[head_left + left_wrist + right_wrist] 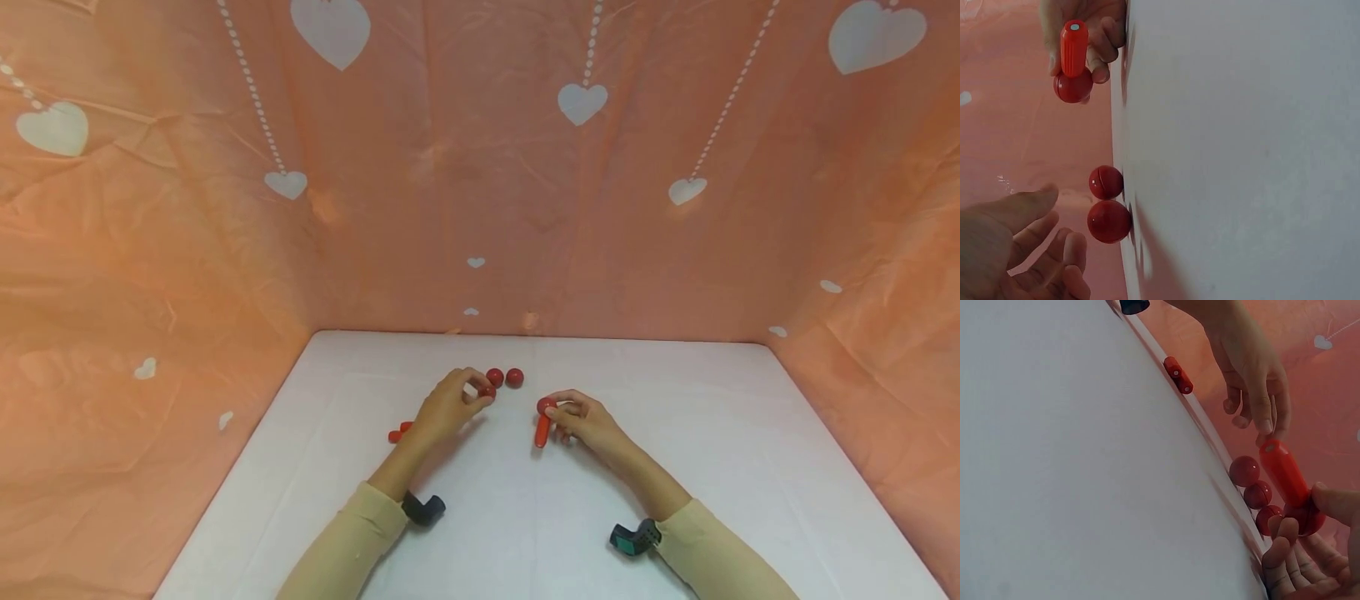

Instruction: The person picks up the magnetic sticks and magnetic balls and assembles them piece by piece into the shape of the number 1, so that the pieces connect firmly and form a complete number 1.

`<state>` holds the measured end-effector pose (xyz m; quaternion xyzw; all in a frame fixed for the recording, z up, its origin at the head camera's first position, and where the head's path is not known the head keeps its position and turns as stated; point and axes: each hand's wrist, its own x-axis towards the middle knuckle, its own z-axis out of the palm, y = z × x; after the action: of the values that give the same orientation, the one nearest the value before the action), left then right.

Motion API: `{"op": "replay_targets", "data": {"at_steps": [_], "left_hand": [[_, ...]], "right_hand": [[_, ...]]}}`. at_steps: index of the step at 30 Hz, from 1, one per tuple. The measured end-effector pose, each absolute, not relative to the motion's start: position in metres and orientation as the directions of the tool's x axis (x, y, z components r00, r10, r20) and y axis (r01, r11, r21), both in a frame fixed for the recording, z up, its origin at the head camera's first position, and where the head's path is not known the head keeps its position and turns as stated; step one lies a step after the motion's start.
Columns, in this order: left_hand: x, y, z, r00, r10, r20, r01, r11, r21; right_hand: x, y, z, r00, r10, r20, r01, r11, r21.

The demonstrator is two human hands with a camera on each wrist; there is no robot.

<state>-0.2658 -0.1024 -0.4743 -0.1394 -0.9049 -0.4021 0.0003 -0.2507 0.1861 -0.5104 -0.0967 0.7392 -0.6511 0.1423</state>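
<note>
Beige sleeves (pixel 341 542) are nearest, each with a dark wrist camera (pixel 425 510) by the cuff, over the white desk (pixel 510 533). The step in hand looks to be arranging the loose balls (pixel 514 378) with one hand while the other holds a ball and stick. The left hand (pixel 450 408) is at these three red balls, which sit close together on the far part of the desk. Its grip is apart, thumb and fingers parted about the nearest ball with nothing clamped; whether they touch it is hard to tell.

The right hand (pixel 596 429) has its grip clamped on the held ball (pixel 547 406), thumb on one side and fingers on the other. The held stick (pixel 542 432) meets that ball end-on and points back toward the person; how firmly they are joined does not show.

Lifting a loose ball would call for the left thumb and fingertips to close on it without nudging its neighbours. Both forearms slant forward and inward, the left hand's fingers angled down. Two spare sticks (pixel 394 436) lie beside the left forearm, partly hidden.
</note>
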Motion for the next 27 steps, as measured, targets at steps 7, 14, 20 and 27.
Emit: {"op": "replay_targets", "data": {"at_steps": [7,14,20,27], "left_hand": [[-0.272,-0.103,-0.476,-0.955,0.26,0.142,0.288,0.707,0.646],[-0.276,-0.102,-0.479,-0.956,0.254,0.145,0.288,0.733,0.616],[-0.278,-0.099,-0.481,-0.961,0.244,0.132,0.273,0.741,0.614],[-0.283,-0.096,-0.484,-0.965,0.24,0.109,0.255,0.745,0.617]], "right_hand": [[-0.251,0.186,-0.51,-0.94,-0.327,-0.098,0.054,0.139,-0.989],[-0.251,0.187,-0.512,-0.934,-0.344,-0.092,0.045,0.141,-0.989],[-0.251,0.188,-0.512,-0.931,-0.354,-0.094,0.048,0.136,-0.99],[-0.252,0.189,-0.514,-0.93,-0.357,-0.091,0.046,0.133,-0.99]]}}
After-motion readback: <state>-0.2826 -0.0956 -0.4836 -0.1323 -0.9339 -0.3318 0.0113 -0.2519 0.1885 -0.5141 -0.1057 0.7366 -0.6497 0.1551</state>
